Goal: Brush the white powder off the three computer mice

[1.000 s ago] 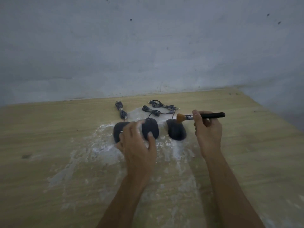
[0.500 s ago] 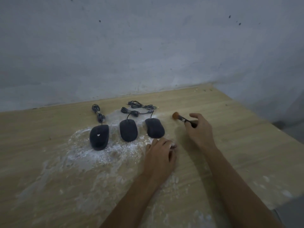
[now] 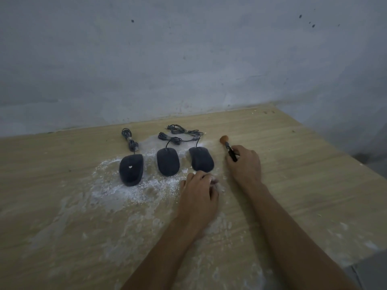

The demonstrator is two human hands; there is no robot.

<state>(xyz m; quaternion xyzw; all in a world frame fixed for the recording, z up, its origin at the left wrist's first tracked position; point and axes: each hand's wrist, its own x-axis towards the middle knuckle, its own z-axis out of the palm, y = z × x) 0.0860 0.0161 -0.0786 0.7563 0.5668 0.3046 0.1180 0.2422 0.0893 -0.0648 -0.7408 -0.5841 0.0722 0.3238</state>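
Mice (image 3: 168, 161) at frame centre are now released: left hand (image 3: 199, 193) is rested loosely curled below them, brush (image 3: 228, 147) is gripped aside by right hand (image 3: 244, 162); brushing appears finished.

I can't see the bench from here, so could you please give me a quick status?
Right hand holds orange-bristled black-handled brush, off the mice. Left hand empty, on table. Three black mice look mostly clean. White powder around them.

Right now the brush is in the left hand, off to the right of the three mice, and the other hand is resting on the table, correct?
Not quite. The head view shows the brush in the right hand, right of the three mice; the left hand rests on the table.
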